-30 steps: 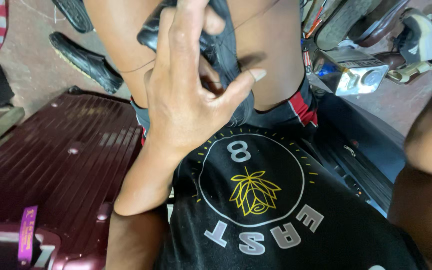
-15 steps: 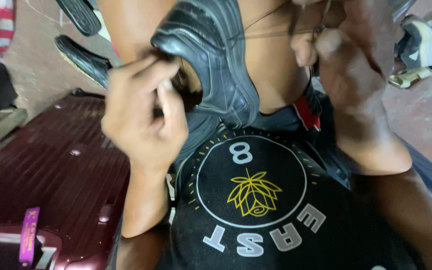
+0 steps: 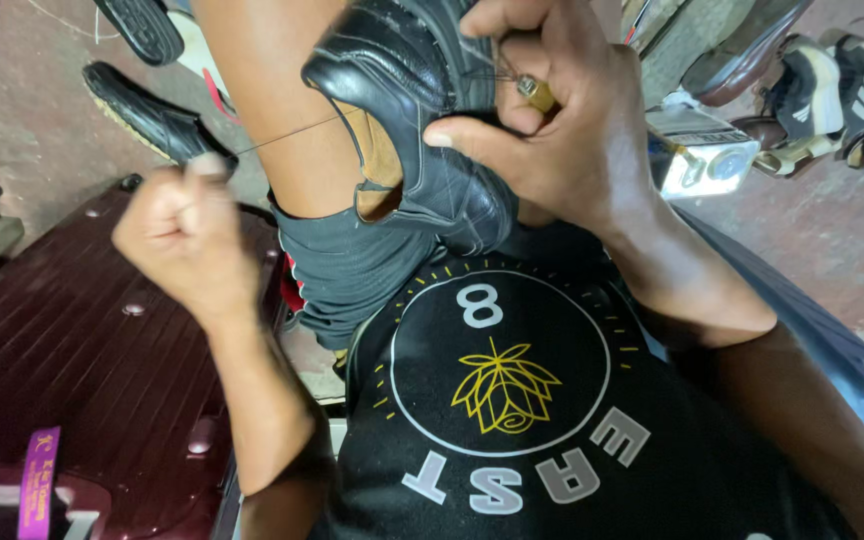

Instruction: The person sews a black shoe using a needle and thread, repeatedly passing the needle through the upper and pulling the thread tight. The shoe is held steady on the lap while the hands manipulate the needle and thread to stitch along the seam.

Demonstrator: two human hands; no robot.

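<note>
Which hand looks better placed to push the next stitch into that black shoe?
The right hand, I'd judge. It rests on the black shoe and pinches a small brass-tipped tool against the leather. The left hand is a closed fist off to the side, pulling the thread taut.

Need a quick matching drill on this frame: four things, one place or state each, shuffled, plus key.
Things:
1. left hand
2. right hand
3. black leather shoe
4. dark red ribbed hard-shell suitcase

Places or states:
A. lies low at the left of the view
B. propped on the knee, opening showing tan lining
C. closed in a fist, pulling the thin thread taut
D. fingers pinching a small brass-tipped tool against the shoe

Pairs: 1-C, 2-D, 3-B, 4-A
</note>
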